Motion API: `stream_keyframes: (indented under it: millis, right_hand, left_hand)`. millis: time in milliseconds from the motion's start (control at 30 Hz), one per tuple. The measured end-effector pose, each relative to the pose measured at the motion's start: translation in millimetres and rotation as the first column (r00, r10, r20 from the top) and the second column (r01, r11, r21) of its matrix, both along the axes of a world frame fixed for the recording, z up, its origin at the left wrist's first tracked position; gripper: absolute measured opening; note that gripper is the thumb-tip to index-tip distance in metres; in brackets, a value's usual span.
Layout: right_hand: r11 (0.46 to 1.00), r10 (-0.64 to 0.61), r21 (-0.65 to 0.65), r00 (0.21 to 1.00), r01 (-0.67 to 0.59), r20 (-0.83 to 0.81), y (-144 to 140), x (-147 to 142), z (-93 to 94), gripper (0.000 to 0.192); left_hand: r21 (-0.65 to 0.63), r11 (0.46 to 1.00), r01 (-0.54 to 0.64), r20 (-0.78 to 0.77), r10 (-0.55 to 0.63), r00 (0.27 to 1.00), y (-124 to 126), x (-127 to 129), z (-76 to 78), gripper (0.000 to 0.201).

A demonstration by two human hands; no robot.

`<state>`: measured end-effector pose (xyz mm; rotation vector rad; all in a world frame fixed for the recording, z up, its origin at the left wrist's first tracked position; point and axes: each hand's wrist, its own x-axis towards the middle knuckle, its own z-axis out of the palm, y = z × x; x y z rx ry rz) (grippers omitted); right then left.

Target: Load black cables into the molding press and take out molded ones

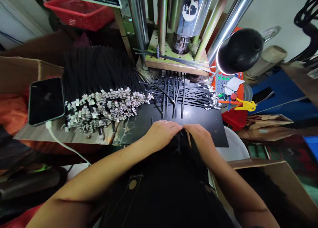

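Together, curled fingers (pixel 177 128) pinch black strips (pixel 182 140).

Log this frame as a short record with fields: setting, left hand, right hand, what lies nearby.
setting: cluttered workbench in front of a press machine
left hand: left hand curled over thin black strips at the near edge of the black plate
right hand: right hand beside it, fingers closed on the same strips
nearby left: large stack of black cables with metal ends; phone on a charging lead
nearby ahead: loose cables fanned out under the press
nearby right: black lamp, lit
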<state>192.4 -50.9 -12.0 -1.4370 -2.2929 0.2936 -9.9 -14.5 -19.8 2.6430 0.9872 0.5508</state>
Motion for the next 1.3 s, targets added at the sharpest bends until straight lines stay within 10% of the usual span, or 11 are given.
stream_keyframes:
  millis: [267,467,733,1300]
  right_hand:
    - [0.985,-0.153,0.041,0.951,0.17,-0.269,4,31,1.6,0.019]
    - [0.996,-0.054,0.057,0.963,0.072,-0.263,1,31,-8.3,0.018]
    - [0.996,0.082,0.038,0.997,-0.082,-0.004,1,24,5.0,0.025]
    - [1.0,-0.029,-0.015,0.965,0.026,-0.26,11,50,-8.4,0.014]
  left_hand:
    - [-0.079,0.994,-0.071,0.34,0.094,0.936,4,-23,-7.3,0.032]
    - [-0.155,0.985,-0.074,0.506,0.143,0.851,3,-16,-20.6,0.022]
    - [-0.23,0.971,-0.065,0.425,0.16,0.891,9,-12,-18.1,0.02]
    - [-0.065,0.99,-0.125,0.17,0.134,0.976,3,-20,-20.7,0.034]
